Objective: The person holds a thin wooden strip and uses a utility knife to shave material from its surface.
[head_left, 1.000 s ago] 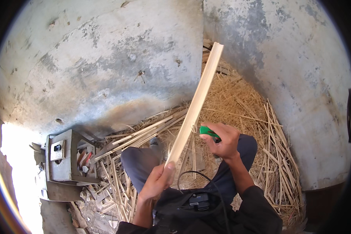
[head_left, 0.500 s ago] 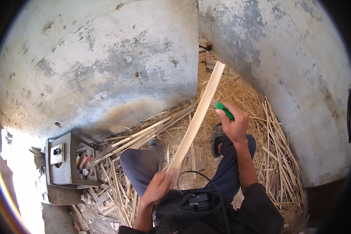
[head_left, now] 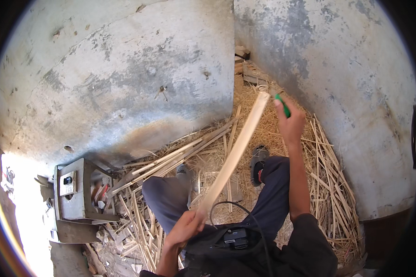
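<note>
wooden strip (head_left: 235, 152) in left hand (head_left: 186, 227)

L hand (head_left: 186, 227) in closed grip near lap, R hand (head_left: 290, 121) fisted, arm stretched fwd

You're sitting in a rough, makeshift woodworking corner, not a home or shop. Bare, stained concrete walls (head_left: 138, 78) meet in a corner ahead of you. The floor (head_left: 263, 124) is buried under straw-like shavings, and thin split wooden strips (head_left: 180, 154) lie heaped around your legs. To your left stands a worn grey metal machine box (head_left: 74, 194) with scraps of wood beside it.
</note>
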A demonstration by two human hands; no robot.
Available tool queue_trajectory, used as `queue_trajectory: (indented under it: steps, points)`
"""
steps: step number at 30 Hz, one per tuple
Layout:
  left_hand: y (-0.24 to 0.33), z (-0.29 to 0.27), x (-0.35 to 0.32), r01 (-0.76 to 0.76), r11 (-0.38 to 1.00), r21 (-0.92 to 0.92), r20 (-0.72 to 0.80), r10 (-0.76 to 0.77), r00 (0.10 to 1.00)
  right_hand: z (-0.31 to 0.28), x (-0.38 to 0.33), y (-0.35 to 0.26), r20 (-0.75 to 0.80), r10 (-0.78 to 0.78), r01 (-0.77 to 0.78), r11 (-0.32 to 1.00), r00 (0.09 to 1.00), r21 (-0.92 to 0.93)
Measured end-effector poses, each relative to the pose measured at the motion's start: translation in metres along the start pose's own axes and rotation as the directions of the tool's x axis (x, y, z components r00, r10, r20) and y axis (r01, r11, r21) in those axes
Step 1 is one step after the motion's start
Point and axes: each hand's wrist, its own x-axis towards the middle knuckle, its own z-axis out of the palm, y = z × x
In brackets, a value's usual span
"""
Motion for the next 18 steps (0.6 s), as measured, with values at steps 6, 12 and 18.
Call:
queue_trajectory:
  steps: [6, 12, 18]
  points:
    - [-0.005, -0.006, -0.008, 0.104, 0.992, -0.067, 0.056, -0.1, 0.993, -0.009, 0.007, 0.033, -0.061, 0.056, -0.061, 0.994, 0.997, -0.085]
    - [0.011, -0.001, 0.008, -0.162, 0.983, 0.088, -0.09, 0.17, 0.981, -0.003, -0.037, -0.002, 0.133, 0.086, -0.116, 0.963, 0.987, 0.244]
    - [0.031, 0.009, 0.018, -0.19, 0.949, 0.25, -0.246, 0.253, 0.936, 0.0, -0.09, -0.048, 0.325, -0.156, 0.041, 0.942, 0.933, 0.332]
